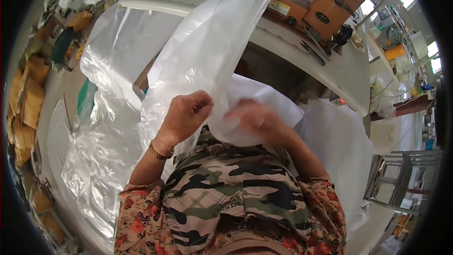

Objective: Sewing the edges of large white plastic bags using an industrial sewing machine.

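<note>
Before sewing machine (325, 4), L hand (185, 115) & R hand (257, 119) grip clenched on clear plastic bag (198, 56) w/ white fabric (264, 108).

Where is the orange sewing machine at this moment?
In the head view the orange sewing machine stands at the upper right, on the white table, beyond the clear plastic sheet that both hands hold.

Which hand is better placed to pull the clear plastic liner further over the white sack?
Left, probably. The left hand already pinches the clear plastic liner at its edge, in sharp view. The right hand is blurred and lies on the white sack, seemingly steadying it.
</note>
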Available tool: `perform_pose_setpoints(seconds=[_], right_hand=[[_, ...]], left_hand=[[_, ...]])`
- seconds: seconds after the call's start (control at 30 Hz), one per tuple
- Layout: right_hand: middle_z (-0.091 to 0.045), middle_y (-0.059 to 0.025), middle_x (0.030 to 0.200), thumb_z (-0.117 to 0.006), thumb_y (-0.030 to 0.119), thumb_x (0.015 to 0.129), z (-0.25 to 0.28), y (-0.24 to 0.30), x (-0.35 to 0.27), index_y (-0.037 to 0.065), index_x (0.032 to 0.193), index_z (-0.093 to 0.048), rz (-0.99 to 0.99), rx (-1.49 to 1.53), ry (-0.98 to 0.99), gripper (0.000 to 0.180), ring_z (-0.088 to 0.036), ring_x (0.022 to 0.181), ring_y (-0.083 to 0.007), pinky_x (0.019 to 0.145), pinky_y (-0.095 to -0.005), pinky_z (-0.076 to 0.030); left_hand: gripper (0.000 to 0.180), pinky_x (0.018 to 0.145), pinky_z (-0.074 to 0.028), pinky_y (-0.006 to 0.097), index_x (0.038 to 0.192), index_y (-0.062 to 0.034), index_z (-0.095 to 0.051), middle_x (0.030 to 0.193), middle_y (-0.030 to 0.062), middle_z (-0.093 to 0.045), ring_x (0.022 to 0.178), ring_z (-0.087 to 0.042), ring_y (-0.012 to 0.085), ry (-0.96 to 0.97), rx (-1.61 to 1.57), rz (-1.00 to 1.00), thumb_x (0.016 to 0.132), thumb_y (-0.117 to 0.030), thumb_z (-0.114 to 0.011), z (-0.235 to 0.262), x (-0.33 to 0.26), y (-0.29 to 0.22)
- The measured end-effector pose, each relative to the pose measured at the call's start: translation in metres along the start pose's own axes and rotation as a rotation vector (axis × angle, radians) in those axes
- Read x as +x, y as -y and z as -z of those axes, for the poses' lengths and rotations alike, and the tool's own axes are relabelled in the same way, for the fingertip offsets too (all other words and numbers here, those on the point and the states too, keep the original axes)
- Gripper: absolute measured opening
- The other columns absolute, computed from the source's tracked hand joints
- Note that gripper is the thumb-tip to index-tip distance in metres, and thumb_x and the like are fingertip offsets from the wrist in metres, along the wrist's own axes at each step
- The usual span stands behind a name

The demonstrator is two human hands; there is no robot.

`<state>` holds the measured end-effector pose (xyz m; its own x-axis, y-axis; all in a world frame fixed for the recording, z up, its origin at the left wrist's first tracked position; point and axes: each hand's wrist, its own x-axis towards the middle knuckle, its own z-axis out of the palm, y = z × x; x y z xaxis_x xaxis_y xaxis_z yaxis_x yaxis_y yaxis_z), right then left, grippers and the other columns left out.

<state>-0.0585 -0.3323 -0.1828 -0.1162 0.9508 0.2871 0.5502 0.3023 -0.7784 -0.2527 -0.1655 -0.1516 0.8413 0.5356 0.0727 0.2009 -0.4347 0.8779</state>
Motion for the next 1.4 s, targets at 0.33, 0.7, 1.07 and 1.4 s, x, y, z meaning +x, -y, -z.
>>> perform_pose_setpoints(seconds=[0.33, 0.7, 1.07, 1.4], right_hand=[[-0.046, -0.0166, 0.143, -0.075, 0.028, 0.081, -0.094, -0.103, 0.173, 0.008, 0.142, -0.044, -0.385, 0.0, 0.2, 0.071, -0.041, 0.133, -0.0325, 0.112, -0.0413, -0.033], [-0.057, -0.0138, 0.133, -0.067, 0.033, 0.084, -0.079, -0.111, 0.182, 0.014, 0.133, -0.055, -0.217, -0.264, 0.32, 0.053, -0.055, 0.116, -0.0337, 0.098, -0.0433, -0.045], [-0.059, -0.0148, 0.113, -0.052, 0.003, 0.088, 0.163, -0.084, 0.138, 0.008, 0.115, -0.058, 0.026, -0.786, -0.35, 0.028, -0.06, 0.1, -0.0378, 0.084, -0.0437, -0.05], [-0.055, -0.0122, 0.111, -0.046, 0.005, 0.09, 0.21, -0.109, 0.16, 0.007, 0.103, -0.054, 0.064, -0.893, -0.307, 0.016, -0.059, 0.093, -0.0397, 0.077, -0.0479, -0.047]], left_hand=[[0.008, 0.061, -0.048, 0.028, 0.095, 0.002, -0.062, 0.077, 0.0094, -0.064, 0.066, -0.062, 0.017, 0.051, 0.159, -0.277, 0.088, 0.004, -0.057, 0.091, 0.02, -0.077], [0.018, 0.065, -0.054, 0.037, 0.095, -0.003, -0.057, 0.085, 0.009, -0.06, 0.083, -0.063, 0.0256, 0.215, 0.891, -0.473, 0.077, -0.002, -0.058, 0.054, 0.017, -0.014], [0.023, 0.061, -0.054, 0.039, 0.1, -0.0012, -0.062, 0.1, 0.0121, -0.06, 0.07, -0.064, 0.0322, -0.141, 0.587, -0.255, 0.079, 0.006, -0.06, 0.007, 0.0, 0.009], [0.04, 0.06, -0.054, 0.037, 0.12, -0.0004, -0.06, 0.096, 0.0123, -0.062, 0.07, -0.065, 0.0298, -0.25, 0.494, -0.22, 0.08, 0.006, -0.056, -0.008, -0.015, -0.01]])
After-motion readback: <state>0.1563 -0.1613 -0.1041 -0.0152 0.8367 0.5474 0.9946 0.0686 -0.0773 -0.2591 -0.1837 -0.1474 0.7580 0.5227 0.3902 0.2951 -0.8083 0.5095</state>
